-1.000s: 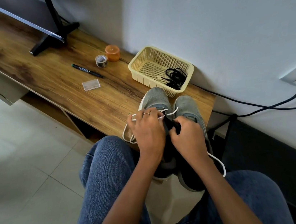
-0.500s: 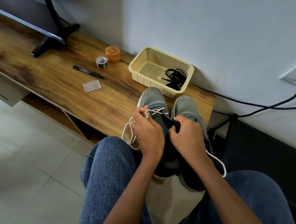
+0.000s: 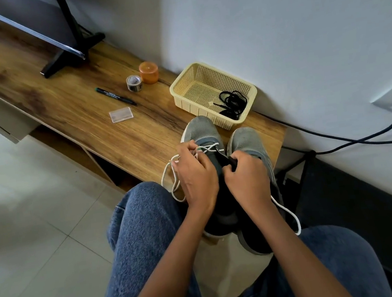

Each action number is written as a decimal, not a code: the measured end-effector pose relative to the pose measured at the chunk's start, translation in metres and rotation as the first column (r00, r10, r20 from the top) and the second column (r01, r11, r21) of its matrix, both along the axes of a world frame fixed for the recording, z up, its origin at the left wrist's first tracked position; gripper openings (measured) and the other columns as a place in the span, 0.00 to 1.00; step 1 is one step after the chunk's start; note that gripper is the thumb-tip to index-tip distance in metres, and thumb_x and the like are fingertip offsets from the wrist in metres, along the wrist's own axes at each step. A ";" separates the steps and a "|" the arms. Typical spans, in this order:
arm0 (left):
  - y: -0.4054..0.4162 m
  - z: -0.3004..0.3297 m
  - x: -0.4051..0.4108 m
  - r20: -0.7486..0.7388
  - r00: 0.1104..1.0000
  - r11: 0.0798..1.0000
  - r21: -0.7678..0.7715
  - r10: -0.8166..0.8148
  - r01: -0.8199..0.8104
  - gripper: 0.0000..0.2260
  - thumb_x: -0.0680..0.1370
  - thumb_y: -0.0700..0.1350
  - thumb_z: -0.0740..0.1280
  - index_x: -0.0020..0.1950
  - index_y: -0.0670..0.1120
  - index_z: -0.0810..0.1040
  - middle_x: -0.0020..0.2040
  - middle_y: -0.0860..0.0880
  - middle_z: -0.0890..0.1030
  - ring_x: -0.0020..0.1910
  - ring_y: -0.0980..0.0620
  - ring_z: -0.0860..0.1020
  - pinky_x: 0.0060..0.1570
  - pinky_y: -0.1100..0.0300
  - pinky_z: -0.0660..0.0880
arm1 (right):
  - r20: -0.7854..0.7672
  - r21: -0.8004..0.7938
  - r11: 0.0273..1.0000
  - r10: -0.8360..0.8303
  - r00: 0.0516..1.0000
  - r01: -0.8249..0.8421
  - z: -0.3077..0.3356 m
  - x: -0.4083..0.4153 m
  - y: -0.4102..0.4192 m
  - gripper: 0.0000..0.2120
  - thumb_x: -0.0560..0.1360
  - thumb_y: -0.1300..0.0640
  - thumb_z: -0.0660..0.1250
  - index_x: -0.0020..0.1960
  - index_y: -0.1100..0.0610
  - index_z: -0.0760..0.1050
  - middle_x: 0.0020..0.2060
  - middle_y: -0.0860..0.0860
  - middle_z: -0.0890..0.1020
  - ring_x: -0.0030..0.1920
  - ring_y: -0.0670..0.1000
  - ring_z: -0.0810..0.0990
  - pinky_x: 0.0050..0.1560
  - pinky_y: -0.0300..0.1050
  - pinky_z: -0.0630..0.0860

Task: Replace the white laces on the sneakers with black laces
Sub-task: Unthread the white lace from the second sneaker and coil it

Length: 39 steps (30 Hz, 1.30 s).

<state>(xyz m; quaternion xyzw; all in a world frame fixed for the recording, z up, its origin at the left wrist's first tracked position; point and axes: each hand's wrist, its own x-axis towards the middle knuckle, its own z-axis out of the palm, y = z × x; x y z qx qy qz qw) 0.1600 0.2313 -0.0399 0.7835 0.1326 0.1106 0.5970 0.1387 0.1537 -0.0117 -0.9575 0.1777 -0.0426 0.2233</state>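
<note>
We reach both bare forearms forward between our denim-clad knees. Our left hand point(image 3: 197, 173) has its fingers curled, pinching the white lace point(image 3: 172, 176) near the left sneaker point(image 3: 201, 132). Our right hand point(image 3: 247, 175) sits just beside it, knuckles up, fingers curled round the sneaker's dark tongue point(image 3: 229, 160).

2 grey sneakers point(image 3: 224, 144) on surface point(image 3: 81, 118) edge. Left hand point(image 3: 197, 175) pinches white lace point(image 3: 172, 176); right hand point(image 3: 246, 179) grips tongue. Black laces point(image 3: 232, 103) in basket point(image 3: 189, 80) behind.
</note>
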 end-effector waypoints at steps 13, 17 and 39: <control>0.005 -0.007 0.004 -0.033 0.984 0.879 0.445 -0.175 0.171 0.10 0.76 0.43 0.68 0.56 0.48 0.82 0.60 0.50 0.80 0.64 0.51 0.74 0.74 0.52 0.42 | 0.063 0.043 0.996 0.081 0.995 -0.083 -0.001 0.011 -0.002 0.07 0.76 0.58 0.65 0.46 0.61 0.79 0.40 0.55 0.82 0.42 0.55 0.79 0.42 0.49 0.73; 0.005 -0.009 0.004 -0.027 0.983 0.875 0.453 -0.179 0.172 0.05 0.76 0.43 0.69 0.50 0.46 0.82 0.55 0.50 0.82 0.60 0.51 0.76 0.75 0.51 0.43 | 0.056 0.054 0.997 0.059 0.997 -0.062 0.000 0.010 -0.002 0.08 0.76 0.58 0.65 0.45 0.62 0.79 0.39 0.55 0.82 0.41 0.55 0.79 0.43 0.51 0.75; 0.006 0.007 0.000 -0.102 0.994 0.997 0.060 -0.040 0.047 0.20 0.79 0.48 0.60 0.70 0.50 0.62 0.63 0.51 0.73 0.57 0.57 0.69 0.57 0.58 0.66 | 0.049 0.018 0.997 0.073 0.996 -0.074 0.000 0.005 -0.001 0.15 0.76 0.60 0.64 0.63 0.54 0.73 0.57 0.50 0.78 0.57 0.52 0.77 0.52 0.47 0.73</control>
